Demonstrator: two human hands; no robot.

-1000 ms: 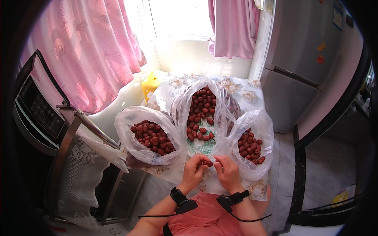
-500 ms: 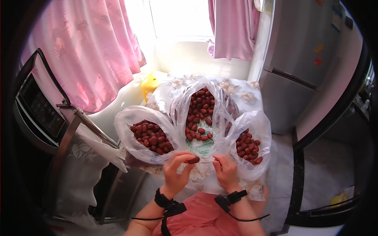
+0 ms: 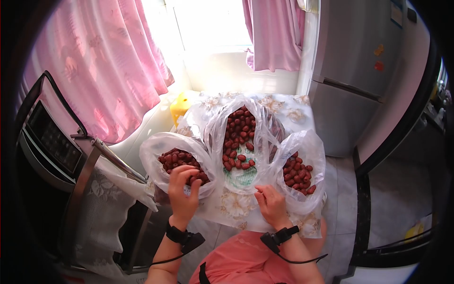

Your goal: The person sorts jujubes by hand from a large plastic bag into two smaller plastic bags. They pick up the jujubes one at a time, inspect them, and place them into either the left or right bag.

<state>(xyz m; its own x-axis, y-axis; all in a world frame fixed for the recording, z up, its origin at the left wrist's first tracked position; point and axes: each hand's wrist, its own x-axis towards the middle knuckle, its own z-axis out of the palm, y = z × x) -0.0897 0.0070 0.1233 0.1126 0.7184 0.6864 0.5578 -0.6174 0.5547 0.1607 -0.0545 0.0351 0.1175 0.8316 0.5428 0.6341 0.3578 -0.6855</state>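
Three clear plastic bags of red dates stand on a flowered tablecloth [image 3: 236, 204]. Over the front of the left bag [image 3: 153, 146] is my left hand [image 3: 183, 191], its thumb and fingers curved apart among the dates [image 3: 177, 157]; whether it touches one is unclear. The middle bag [image 3: 215, 137] lies open, with dates [image 3: 240, 128] at its back and a green print showing at its front. My right hand [image 3: 271, 202] rests near the front edge of that bag, fingers curled and pressed together. Beside it, the right bag [image 3: 312, 146] holds fewer dates [image 3: 297, 174].
A yellow container [image 3: 179, 106] stands at the table's back left. Pink curtains [image 3: 99, 61] hang by the window. A grey refrigerator [image 3: 350, 71] stands at the right, and a dark appliance [image 3: 54, 135] with a cloth-covered stand at the left.
My left hand has moved left from in front of the middle bag to the left bag, and the date it held between its fingers no longer shows. My right hand has hardly moved.
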